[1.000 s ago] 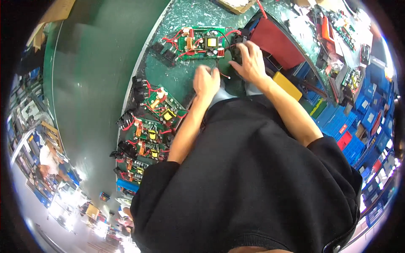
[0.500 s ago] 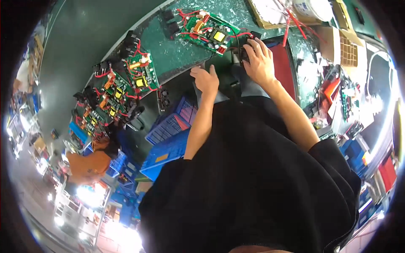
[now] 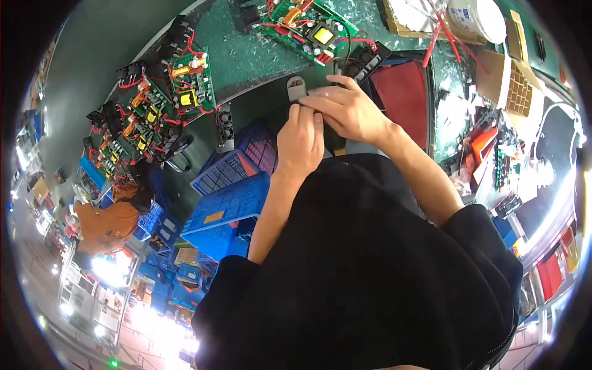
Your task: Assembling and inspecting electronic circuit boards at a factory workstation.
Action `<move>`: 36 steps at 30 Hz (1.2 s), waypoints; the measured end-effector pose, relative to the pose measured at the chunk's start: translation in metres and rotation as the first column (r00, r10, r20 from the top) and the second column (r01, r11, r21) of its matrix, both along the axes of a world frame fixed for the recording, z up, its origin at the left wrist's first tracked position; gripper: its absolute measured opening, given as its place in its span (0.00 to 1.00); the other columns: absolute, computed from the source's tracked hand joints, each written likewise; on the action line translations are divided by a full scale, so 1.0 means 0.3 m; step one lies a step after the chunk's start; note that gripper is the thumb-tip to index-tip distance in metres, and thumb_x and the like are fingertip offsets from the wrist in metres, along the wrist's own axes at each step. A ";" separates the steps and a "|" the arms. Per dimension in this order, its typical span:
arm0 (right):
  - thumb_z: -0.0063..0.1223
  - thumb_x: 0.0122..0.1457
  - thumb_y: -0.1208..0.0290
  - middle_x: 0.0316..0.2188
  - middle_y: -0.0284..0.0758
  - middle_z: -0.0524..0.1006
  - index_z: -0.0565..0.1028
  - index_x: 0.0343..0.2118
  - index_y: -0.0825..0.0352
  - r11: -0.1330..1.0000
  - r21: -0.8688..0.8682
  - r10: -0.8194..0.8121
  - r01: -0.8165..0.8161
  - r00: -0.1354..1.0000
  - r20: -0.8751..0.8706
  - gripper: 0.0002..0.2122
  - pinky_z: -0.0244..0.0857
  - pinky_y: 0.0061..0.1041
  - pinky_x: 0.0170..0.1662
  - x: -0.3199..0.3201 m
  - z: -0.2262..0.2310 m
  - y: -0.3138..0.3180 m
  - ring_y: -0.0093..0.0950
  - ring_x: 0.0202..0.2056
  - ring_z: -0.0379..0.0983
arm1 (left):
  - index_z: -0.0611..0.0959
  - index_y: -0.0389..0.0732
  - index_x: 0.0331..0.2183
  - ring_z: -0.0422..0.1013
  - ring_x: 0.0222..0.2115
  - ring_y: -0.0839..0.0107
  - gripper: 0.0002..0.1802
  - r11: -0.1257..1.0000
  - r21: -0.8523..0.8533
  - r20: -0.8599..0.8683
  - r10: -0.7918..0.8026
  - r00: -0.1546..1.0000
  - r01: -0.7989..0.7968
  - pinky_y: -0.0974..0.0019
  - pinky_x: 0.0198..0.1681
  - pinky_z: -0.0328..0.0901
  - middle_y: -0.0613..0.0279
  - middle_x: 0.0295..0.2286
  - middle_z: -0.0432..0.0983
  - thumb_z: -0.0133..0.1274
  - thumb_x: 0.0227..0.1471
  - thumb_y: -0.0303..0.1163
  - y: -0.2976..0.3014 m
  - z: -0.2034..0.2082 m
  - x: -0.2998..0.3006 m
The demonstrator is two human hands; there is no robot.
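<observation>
In front of my body, at the near edge of the green bench, my two hands meet. My left hand (image 3: 300,140) points upward with its fingers curled together. Anything they hold is hidden. My right hand (image 3: 353,114) reaches across from the right with its fingers stretched out, slightly blurred, touching the left fingertips. Just beyond the hands is a green circuit board (image 3: 302,34) with red wires and a yellow-wrapped transformer. Beside that board sits a black part with fans (image 3: 368,65), apart from my right hand.
Several wired circuit boards (image 3: 190,83) line the bench's left edge. Blue crates (image 3: 222,206) stand low at my left. A red pad (image 3: 401,92), a white tub (image 3: 475,18) and a divided carton (image 3: 519,92) are at right. A person in orange (image 3: 110,216) is far left.
My right hand has left the black part on the bench and come left to meet my left hand. The left hand has moved slightly nearer to me. The whole view has shifted.
</observation>
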State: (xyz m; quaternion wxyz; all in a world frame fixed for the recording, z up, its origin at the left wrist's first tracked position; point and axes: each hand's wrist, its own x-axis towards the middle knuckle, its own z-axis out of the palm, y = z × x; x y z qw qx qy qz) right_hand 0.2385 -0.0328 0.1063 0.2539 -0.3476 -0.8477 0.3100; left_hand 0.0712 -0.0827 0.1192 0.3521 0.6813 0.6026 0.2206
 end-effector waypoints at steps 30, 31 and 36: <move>0.64 0.50 0.81 0.26 0.33 0.76 0.82 0.36 0.69 0.805 -0.328 -0.544 0.493 0.835 -0.081 0.09 0.64 0.18 0.29 0.035 -0.025 0.008 0.22 0.27 0.72 | 0.82 0.35 0.39 0.74 0.26 0.80 0.10 0.732 -0.680 0.602 0.598 0.529 -0.054 0.76 0.30 0.69 0.65 0.29 0.79 0.58 0.56 0.30 0.157 -0.093 0.040; 0.64 0.50 0.80 0.27 0.33 0.77 0.81 0.36 0.69 0.803 -0.322 -0.547 0.502 0.835 -0.063 0.09 0.64 0.19 0.30 0.039 -0.030 0.010 0.22 0.28 0.73 | 0.82 0.35 0.38 0.73 0.26 0.80 0.10 0.712 -0.702 0.608 0.615 0.503 -0.021 0.76 0.30 0.69 0.66 0.28 0.79 0.58 0.56 0.30 0.159 -0.101 0.038; 0.63 0.53 0.77 0.30 0.32 0.78 0.81 0.35 0.70 0.685 -0.503 -0.632 0.527 0.773 -0.051 0.07 0.65 0.18 0.33 0.021 -0.017 0.011 0.20 0.30 0.73 | 0.82 0.34 0.37 0.72 0.26 0.81 0.08 0.781 -0.618 0.649 0.570 0.504 -0.087 0.77 0.30 0.68 0.65 0.31 0.79 0.58 0.55 0.26 0.153 -0.125 0.045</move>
